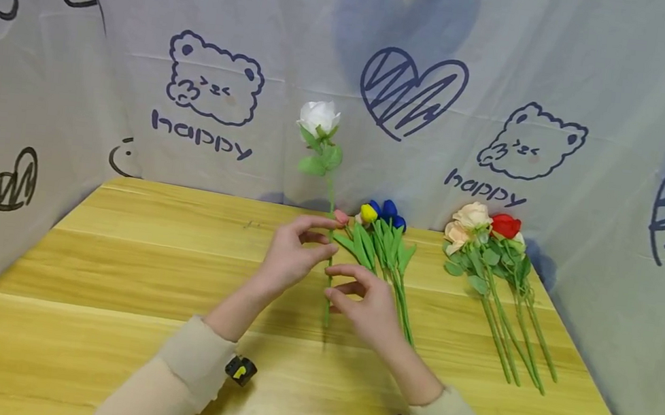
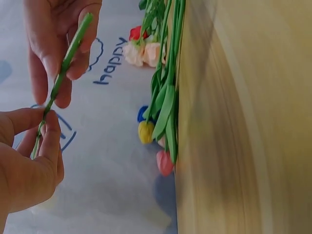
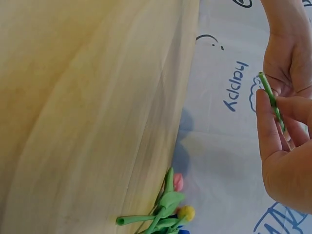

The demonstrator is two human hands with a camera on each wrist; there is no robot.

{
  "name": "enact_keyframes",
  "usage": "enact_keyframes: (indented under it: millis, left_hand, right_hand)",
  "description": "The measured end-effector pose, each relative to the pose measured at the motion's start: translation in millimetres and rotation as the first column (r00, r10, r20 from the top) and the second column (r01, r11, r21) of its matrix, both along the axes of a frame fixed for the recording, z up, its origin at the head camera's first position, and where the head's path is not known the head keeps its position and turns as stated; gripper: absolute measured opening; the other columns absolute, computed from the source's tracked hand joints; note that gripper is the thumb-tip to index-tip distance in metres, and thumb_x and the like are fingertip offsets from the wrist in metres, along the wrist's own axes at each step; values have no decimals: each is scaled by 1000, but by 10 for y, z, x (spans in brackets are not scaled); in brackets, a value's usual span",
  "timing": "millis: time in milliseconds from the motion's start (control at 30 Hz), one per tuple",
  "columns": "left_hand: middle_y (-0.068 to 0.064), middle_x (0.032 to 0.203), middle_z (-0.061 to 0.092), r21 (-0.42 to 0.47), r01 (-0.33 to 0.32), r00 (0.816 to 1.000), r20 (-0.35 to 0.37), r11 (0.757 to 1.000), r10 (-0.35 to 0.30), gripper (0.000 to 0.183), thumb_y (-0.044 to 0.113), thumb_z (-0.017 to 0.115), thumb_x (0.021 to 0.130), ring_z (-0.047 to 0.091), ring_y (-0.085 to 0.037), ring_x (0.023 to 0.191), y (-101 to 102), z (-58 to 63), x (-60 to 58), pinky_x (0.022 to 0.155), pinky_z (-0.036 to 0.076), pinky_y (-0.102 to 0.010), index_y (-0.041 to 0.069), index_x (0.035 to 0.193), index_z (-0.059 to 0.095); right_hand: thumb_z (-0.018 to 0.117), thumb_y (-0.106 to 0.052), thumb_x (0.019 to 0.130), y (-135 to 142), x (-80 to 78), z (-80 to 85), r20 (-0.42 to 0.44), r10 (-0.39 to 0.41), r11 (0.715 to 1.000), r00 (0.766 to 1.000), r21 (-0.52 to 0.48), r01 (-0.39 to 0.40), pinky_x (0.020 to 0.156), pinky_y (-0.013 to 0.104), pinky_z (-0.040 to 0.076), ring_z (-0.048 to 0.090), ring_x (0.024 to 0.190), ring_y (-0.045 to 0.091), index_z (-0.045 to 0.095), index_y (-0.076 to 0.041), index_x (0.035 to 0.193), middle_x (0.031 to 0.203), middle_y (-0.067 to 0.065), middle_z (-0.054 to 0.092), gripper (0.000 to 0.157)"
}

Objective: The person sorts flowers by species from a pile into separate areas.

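A white artificial rose (image 1: 319,118) stands nearly upright above the table, its bloom at the top and green leaves (image 1: 319,160) just below. My left hand (image 1: 297,251) pinches the green stem around its middle between thumb and fingers. Lower down, my right hand (image 1: 368,300) pinches the same stem near its bottom end. In the left wrist view, the bare stem (image 2: 61,78) runs between both hands; the bloom is out of that view. The right wrist view shows the cut stem end (image 3: 263,78) sticking out past the fingers of my right hand (image 3: 290,168).
Behind my right hand lies a bunch of artificial tulips (image 1: 390,245), with pink, yellow and blue heads. Further right, several peach and red roses (image 1: 472,227) lie with stems toward me. The wooden table (image 1: 148,255) ends at a pale cloth backdrop (image 1: 301,46) with drawings.
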State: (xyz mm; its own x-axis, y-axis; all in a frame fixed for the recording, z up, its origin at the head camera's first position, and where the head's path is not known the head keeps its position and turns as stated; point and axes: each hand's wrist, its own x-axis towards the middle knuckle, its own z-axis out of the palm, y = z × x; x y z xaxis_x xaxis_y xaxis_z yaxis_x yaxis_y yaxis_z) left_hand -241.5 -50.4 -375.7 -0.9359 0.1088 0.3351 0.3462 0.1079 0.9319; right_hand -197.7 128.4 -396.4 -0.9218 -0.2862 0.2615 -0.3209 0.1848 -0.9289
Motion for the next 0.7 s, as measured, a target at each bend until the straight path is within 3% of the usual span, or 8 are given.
enact_keyframes:
  millis: [167,367,533,700]
  left_hand:
    - [-15,133,64,-10,3,1000,-18,1000,-3,36,-5,76,90,68,-34,107,153,-41,-25,80,61,-37,1,125,72]
    - [-15,132,61,-34,39,998,-54,999,-41,37,-4,76,91,69,-32,106,352,-84,-88,81,61,-35,1,128,71]
    - [-12,134,63,-157,69,990,-114,985,-87,43,3,77,93,68,-30,106,541,-127,-172,82,60,-34,5,135,68]
    - [-10,130,64,-318,101,986,-93,943,-137,43,8,79,93,67,-26,102,717,-199,-260,74,57,-27,8,135,69]
  right_hand:
    - [72,6,93,87,-19,-1,53,-34,999,998,23,33,70,35,63,74,95,29,70,2,126,125,19,70,33]
    - [70,5,94,313,-34,6,69,-76,995,995,63,71,70,36,63,73,95,26,71,-2,128,126,17,69,34]
    - [68,4,96,645,-48,12,64,-124,986,990,120,116,72,41,63,72,97,28,68,-2,131,130,22,67,36]
    - [66,5,97,1075,-23,21,56,-211,963,976,181,198,73,40,63,73,97,21,67,-2,133,131,20,67,37]
